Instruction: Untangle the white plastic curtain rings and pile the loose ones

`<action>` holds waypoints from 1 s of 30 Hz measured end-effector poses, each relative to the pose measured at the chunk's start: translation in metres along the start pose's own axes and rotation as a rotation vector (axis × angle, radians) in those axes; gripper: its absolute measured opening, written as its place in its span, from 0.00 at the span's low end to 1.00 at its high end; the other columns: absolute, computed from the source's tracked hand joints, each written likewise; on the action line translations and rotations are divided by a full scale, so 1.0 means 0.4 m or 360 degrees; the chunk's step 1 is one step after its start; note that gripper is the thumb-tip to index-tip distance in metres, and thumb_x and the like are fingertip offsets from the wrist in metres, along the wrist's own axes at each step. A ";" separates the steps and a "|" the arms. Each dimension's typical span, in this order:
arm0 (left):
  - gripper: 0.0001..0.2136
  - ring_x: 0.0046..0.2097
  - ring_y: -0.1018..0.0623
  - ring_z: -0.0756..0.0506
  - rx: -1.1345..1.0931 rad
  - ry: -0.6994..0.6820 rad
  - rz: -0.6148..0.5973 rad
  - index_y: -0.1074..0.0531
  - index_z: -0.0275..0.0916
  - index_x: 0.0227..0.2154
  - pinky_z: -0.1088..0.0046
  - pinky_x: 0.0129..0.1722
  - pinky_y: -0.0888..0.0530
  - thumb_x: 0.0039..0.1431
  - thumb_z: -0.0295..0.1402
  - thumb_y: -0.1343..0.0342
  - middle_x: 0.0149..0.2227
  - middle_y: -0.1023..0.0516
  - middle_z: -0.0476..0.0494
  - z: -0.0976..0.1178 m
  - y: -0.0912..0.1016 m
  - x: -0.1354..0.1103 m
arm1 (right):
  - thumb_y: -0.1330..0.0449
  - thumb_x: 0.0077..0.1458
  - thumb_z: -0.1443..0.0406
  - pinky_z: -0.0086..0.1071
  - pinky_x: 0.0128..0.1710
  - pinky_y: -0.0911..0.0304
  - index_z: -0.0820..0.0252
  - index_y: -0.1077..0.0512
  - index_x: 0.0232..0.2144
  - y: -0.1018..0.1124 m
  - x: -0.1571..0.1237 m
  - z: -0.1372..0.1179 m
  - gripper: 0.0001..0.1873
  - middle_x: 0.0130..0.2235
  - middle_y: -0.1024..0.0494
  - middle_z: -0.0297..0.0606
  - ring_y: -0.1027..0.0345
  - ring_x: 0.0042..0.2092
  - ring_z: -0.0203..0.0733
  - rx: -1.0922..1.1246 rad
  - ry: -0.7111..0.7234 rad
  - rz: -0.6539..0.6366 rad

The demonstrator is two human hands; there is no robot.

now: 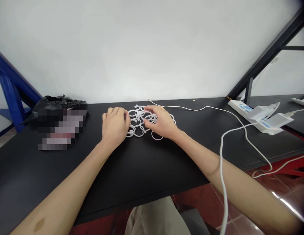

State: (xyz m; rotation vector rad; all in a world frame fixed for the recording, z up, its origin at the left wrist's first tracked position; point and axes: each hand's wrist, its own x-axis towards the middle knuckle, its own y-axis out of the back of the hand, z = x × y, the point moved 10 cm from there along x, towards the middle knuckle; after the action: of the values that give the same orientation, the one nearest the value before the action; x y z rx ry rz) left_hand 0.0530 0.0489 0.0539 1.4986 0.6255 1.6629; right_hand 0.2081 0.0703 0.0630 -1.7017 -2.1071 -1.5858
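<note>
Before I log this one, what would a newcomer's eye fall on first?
Likely the tangled white rings on the black table, the left hand at their left edge, the right hand over their right part. Then the white power strip with adapters at right and the crumpled black plastic at left.

- Rings point(138, 115) near the middle of the back edge: all plain white
- Surface point(132, 176) itself: solid black
- Crumpled bag point(56, 103), back left corner: yep, black too
- Power strip point(236, 105) over toward the right edge: white with bright blue patches
- Cable point(222, 156): white again lol
- Frame point(10, 94) past the left edge: deep blue
- Floor tiles point(242, 209) below the front edge: dark red, paler lines between
</note>
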 end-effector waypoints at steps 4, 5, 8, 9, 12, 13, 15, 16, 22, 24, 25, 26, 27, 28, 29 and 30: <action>0.12 0.47 0.28 0.34 -0.0029 0.0131 0.0021 0.29 0.39 0.36 0.55 0.43 0.33 0.65 0.35 0.56 0.42 0.22 0.36 -0.046 0.013 0.006 | 0.39 0.52 0.63 0.46 0.54 0.36 0.62 0.30 0.51 0.022 0.003 0.017 0.22 0.48 0.21 0.44 0.28 0.50 0.47 0.0047 -0.0087 0.0062; 0.12 0.47 0.28 0.34 -0.0042 0.0150 0.0014 0.29 0.39 0.36 0.55 0.44 0.33 0.66 0.36 0.56 0.42 0.22 0.35 -0.053 0.015 0.007 | 0.39 0.53 0.63 0.46 0.54 0.36 0.63 0.30 0.51 0.024 0.003 0.020 0.22 0.48 0.21 0.45 0.28 0.50 0.46 0.0058 -0.0101 0.0066; 0.12 0.47 0.28 0.34 -0.0070 0.0151 -0.0002 0.28 0.39 0.36 0.54 0.44 0.33 0.65 0.36 0.56 0.43 0.21 0.36 -0.052 0.015 0.007 | 0.38 0.53 0.62 0.45 0.54 0.36 0.62 0.30 0.51 0.022 0.001 0.019 0.22 0.48 0.21 0.44 0.28 0.51 0.46 0.0078 -0.0085 0.0060; 0.12 0.47 0.28 0.34 -0.0077 0.0135 -0.0008 0.27 0.39 0.36 0.54 0.44 0.33 0.65 0.37 0.55 0.43 0.21 0.37 -0.047 0.013 0.006 | 0.38 0.53 0.61 0.45 0.54 0.36 0.61 0.30 0.51 0.020 0.000 0.018 0.22 0.48 0.21 0.44 0.29 0.52 0.46 0.0080 -0.0073 0.0055; 0.12 0.48 0.28 0.34 -0.0104 0.0069 -0.0055 0.26 0.40 0.37 0.54 0.45 0.33 0.65 0.37 0.53 0.44 0.20 0.39 -0.027 -0.001 0.002 | 0.37 0.53 0.61 0.45 0.53 0.35 0.59 0.30 0.50 0.016 -0.001 0.014 0.22 0.48 0.21 0.41 0.30 0.52 0.47 0.0081 -0.0056 0.0054; 0.12 0.49 0.29 0.34 -0.0114 0.0050 -0.0072 0.25 0.41 0.39 0.54 0.46 0.34 0.65 0.37 0.53 0.44 0.20 0.40 -0.022 -0.005 0.001 | 0.37 0.52 0.61 0.45 0.53 0.35 0.58 0.30 0.50 0.016 0.000 0.014 0.22 0.47 0.21 0.41 0.30 0.52 0.47 0.0086 -0.0059 0.0058; 0.13 0.50 0.29 0.33 -0.0128 0.0027 -0.0079 0.24 0.41 0.42 0.54 0.47 0.34 0.65 0.38 0.53 0.46 0.20 0.40 -0.016 -0.008 -0.001 | 0.36 0.51 0.62 0.44 0.52 0.34 0.58 0.29 0.50 0.018 0.001 0.012 0.22 0.47 0.21 0.40 0.30 0.50 0.46 0.0099 -0.0054 0.0064; 0.14 0.50 0.29 0.33 -0.0134 0.0019 -0.0064 0.25 0.41 0.44 0.54 0.47 0.34 0.65 0.38 0.53 0.47 0.20 0.40 -0.014 -0.006 -0.002 | 0.36 0.51 0.62 0.43 0.51 0.34 0.58 0.29 0.50 0.019 0.002 0.010 0.22 0.47 0.21 0.40 0.29 0.49 0.46 0.0101 -0.0045 0.0066; 0.16 0.49 0.30 0.37 -0.0233 -0.0164 0.0017 0.27 0.42 0.51 0.57 0.47 0.34 0.66 0.38 0.53 0.48 0.22 0.41 0.020 0.016 -0.006 | 0.37 0.51 0.63 0.42 0.47 0.33 0.58 0.29 0.50 0.013 0.000 -0.012 0.23 0.47 0.21 0.40 0.30 0.47 0.45 0.0050 0.0062 0.0019; 0.15 0.48 0.30 0.38 -0.0274 -0.0254 -0.0008 0.27 0.43 0.50 0.58 0.46 0.34 0.66 0.37 0.53 0.46 0.22 0.42 0.038 0.016 -0.008 | 0.37 0.51 0.63 0.42 0.47 0.33 0.58 0.29 0.50 0.009 -0.002 -0.019 0.23 0.46 0.21 0.40 0.30 0.47 0.45 0.0025 0.0085 0.0000; 0.14 0.47 0.30 0.38 -0.0290 -0.0288 -0.0024 0.27 0.44 0.50 0.59 0.46 0.34 0.66 0.37 0.53 0.46 0.21 0.42 0.045 0.015 -0.010 | 0.37 0.51 0.63 0.42 0.47 0.33 0.58 0.29 0.50 0.008 -0.003 -0.021 0.23 0.45 0.21 0.40 0.30 0.47 0.45 0.0018 0.0090 -0.0008; 0.13 0.47 0.30 0.38 -0.0303 -0.0312 -0.0041 0.27 0.44 0.49 0.59 0.46 0.34 0.67 0.36 0.53 0.45 0.21 0.42 0.050 0.013 -0.011 | 0.37 0.50 0.63 0.43 0.46 0.33 0.58 0.29 0.50 0.006 -0.003 -0.024 0.23 0.45 0.21 0.39 0.30 0.46 0.45 0.0017 0.0092 -0.0018; 0.13 0.47 0.30 0.39 -0.0316 -0.0327 -0.0054 0.26 0.44 0.48 0.59 0.46 0.34 0.67 0.36 0.52 0.44 0.21 0.43 0.053 0.012 -0.011 | 0.37 0.50 0.63 0.43 0.46 0.33 0.57 0.29 0.50 0.005 -0.004 -0.026 0.23 0.45 0.21 0.39 0.30 0.46 0.45 0.0024 0.0094 -0.0027; 0.12 0.46 0.30 0.39 -0.0327 -0.0334 -0.0060 0.26 0.44 0.47 0.59 0.46 0.34 0.67 0.36 0.52 0.44 0.22 0.43 0.055 0.012 -0.012 | 0.37 0.50 0.63 0.42 0.47 0.33 0.58 0.29 0.50 0.005 -0.004 -0.029 0.23 0.45 0.21 0.39 0.30 0.46 0.45 0.0037 0.0100 -0.0039; 0.12 0.46 0.30 0.39 -0.0336 -0.0339 -0.0061 0.26 0.44 0.47 0.59 0.46 0.34 0.67 0.36 0.52 0.44 0.22 0.43 0.056 0.013 -0.012 | 0.37 0.50 0.64 0.42 0.47 0.33 0.58 0.28 0.50 0.004 -0.005 -0.033 0.22 0.46 0.21 0.39 0.30 0.47 0.45 0.0052 0.0108 -0.0049; 0.11 0.46 0.31 0.39 -0.0346 -0.0344 -0.0059 0.26 0.43 0.46 0.60 0.46 0.34 0.67 0.35 0.52 0.44 0.22 0.43 0.057 0.014 -0.012 | 0.37 0.50 0.64 0.42 0.47 0.33 0.58 0.28 0.49 0.004 -0.005 -0.035 0.22 0.46 0.21 0.39 0.30 0.47 0.45 0.0060 0.0115 -0.0060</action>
State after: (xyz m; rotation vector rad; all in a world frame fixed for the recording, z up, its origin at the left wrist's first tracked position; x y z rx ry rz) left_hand 0.0738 0.0384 0.0596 1.4727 0.3419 1.4646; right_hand 0.2024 0.0591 0.0700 -1.5784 -2.1329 -1.5808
